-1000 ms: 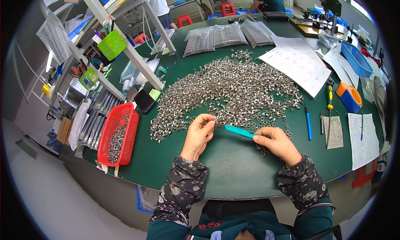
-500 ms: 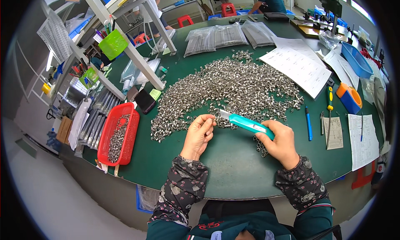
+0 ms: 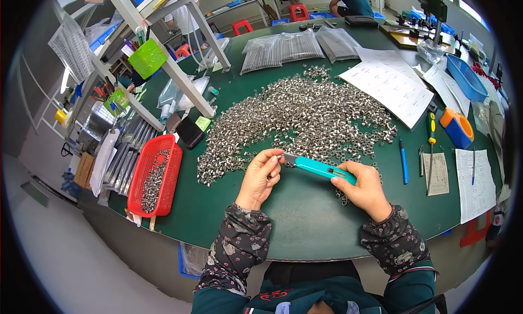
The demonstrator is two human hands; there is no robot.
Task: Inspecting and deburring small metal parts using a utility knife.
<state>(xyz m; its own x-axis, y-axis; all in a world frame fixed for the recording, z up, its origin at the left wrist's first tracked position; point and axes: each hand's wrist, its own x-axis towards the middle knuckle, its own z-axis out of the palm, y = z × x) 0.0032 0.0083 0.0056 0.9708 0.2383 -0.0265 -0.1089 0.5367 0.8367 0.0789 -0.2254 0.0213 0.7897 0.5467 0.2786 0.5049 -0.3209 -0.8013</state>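
Observation:
My right hand (image 3: 364,186) is closed around a teal utility knife (image 3: 318,167). The knife's grey blade (image 3: 289,158) points left and meets the fingertips of my left hand (image 3: 261,177). Thumb and forefinger of that hand are pinched on a small metal ring (image 3: 280,157), mostly hidden by the fingers. Just beyond both hands spreads a wide heap of small shiny metal rings (image 3: 305,109) on the green table (image 3: 305,227). A few loose rings lie under and beside the knife.
At left stands a red basket (image 3: 175,175) partly filled with metal pieces, near a black box (image 3: 189,132). Bagged metal tubes (image 3: 299,46) lie at the back. On the right are paper sheets (image 3: 389,90), a blue pen (image 3: 403,161), a screwdriver (image 3: 431,130) and a tape dispenser (image 3: 456,130).
The knife has turned flatter, and its blade has come to the ring at my left fingertips. My left hand has hardly moved. A person in the background has shifted.

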